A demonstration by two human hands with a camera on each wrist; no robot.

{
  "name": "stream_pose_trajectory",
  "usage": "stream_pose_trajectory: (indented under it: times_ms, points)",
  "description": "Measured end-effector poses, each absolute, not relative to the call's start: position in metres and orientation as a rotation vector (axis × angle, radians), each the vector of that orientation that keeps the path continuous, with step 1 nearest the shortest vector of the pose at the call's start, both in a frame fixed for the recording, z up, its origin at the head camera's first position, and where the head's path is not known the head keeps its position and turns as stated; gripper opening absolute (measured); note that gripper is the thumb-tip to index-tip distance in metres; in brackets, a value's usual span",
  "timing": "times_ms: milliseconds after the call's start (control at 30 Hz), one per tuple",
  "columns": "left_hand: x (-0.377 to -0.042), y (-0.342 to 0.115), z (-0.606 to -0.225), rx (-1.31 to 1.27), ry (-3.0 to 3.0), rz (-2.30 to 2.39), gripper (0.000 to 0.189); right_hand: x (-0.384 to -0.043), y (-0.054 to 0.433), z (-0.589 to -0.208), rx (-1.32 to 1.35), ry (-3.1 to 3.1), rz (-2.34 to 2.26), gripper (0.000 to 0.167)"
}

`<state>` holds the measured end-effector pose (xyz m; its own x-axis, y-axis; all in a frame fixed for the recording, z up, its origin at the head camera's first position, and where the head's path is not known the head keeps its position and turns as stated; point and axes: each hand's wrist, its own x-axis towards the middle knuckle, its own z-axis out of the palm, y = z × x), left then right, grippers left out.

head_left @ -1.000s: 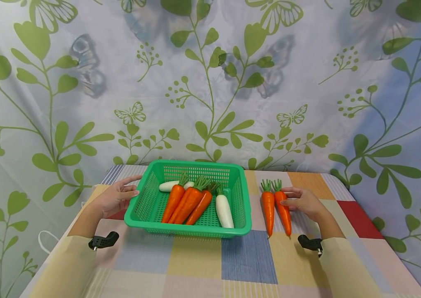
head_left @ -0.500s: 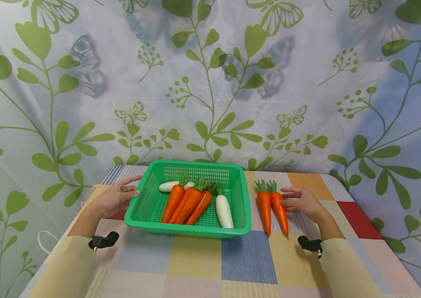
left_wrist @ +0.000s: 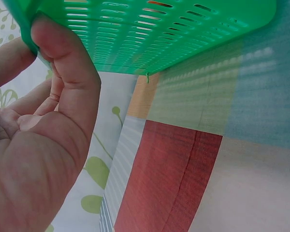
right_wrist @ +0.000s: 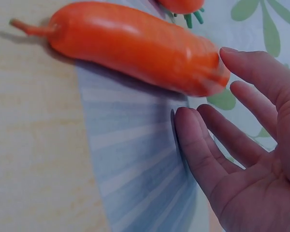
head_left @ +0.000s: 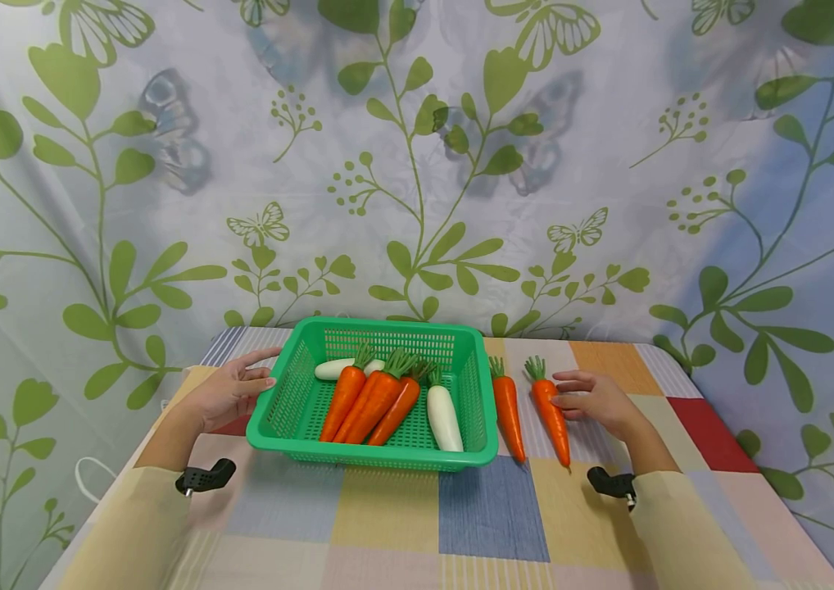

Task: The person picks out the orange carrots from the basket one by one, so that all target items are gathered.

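A green plastic basket (head_left: pixel 380 460) stands on the table with three orange carrots (head_left: pixel 380 406) and two white radishes (head_left: pixel 445 418) in it. At its left rim is my left hand (head_left: pixel 228 393), thumb and forefinger touching the edge; the thumb (left_wrist: pixel 58 46) lies against the rim in the left wrist view. Right of the basket lie two more carrots. One carrot (head_left: pixel 509 418) is close beside the basket's wall. The other carrot (head_left: pixel 552 419) lies nearer my right hand (head_left: pixel 594 401), whose fingers are loosely spread. In the right wrist view a fingertip (right_wrist: pixel 232 55) is at the carrot's leafy end.
A patchwork cloth (head_left: pixel 387 524) covers the table. Behind it hangs a pale curtain (head_left: pixel 417 164) with green leaves and butterflies. A white cable (head_left: pixel 85 475) loops at the table's left edge.
Both loose carrots have shifted left, the left one further, up to the basket, so the gap between them has widened. My hands and the basket have hardly moved.
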<state>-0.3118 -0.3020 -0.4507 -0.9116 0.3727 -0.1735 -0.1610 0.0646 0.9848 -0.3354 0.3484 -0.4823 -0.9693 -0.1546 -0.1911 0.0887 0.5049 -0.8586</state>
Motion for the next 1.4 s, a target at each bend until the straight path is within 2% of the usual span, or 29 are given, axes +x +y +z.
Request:
stream_pose_trajectory:
  times_ms: [667,1400]
  points:
    - [-0.313,-0.302,-0.449,0.204,1.965,1.902,0.076,-0.34,0.333,-0.476,-0.02,2.631,-1.31,0.06]
    - [-0.311,-0.301,-0.448,0.193,1.993,1.879,0.077,-0.341,0.308,-0.463,-0.11,2.928,-1.247,0.049]
